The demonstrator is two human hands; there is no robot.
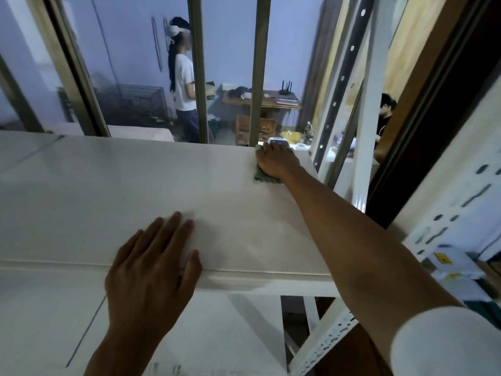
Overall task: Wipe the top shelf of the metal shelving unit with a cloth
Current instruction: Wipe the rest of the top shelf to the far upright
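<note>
At the shelf's (pixel 135 185) far right corner, the right hand (pixel 276 161) presses a green cloth (pixel 264 179) flat, while the left hand (pixel 154 264) rests open-fingered on the front edge

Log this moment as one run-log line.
step: wiping | right hand: presses green cloth, far right corner of top shelf | left hand: flat on front edge, fingers straight

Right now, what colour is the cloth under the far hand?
Green, a dull shade; the cloth shows best in the head view, under the right hand.
</note>
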